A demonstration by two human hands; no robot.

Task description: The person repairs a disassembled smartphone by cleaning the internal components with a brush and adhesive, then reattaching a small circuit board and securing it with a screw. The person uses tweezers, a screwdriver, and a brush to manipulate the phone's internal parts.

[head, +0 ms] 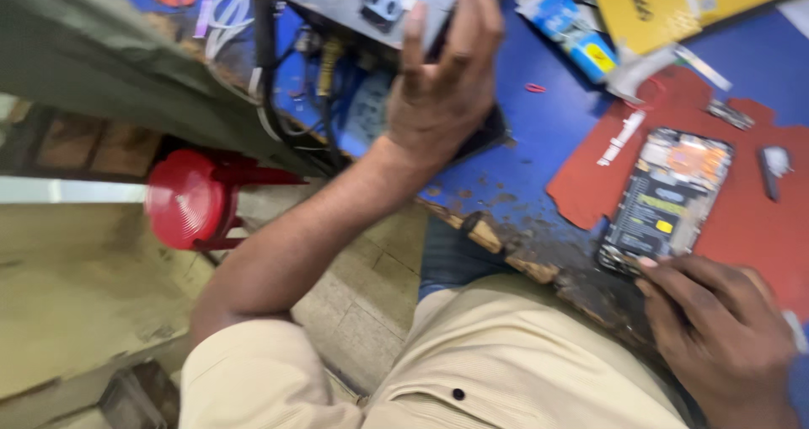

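On blue bench: right hand (pixel 716 328) touching opened phone (pixel 666 197).

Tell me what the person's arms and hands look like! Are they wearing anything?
Both hands are bare, with no gloves or rings visible. The left hand joins a bare forearm ending in a short beige sleeve. The right hand shows short nails; its arm is cut off by the picture's edge.

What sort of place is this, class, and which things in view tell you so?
Probably a small phone or electronics repair bench. An opened phone with its insides bared lies on a red mat, the right hand touching it; the left hand reaches a grey device trailing cables.
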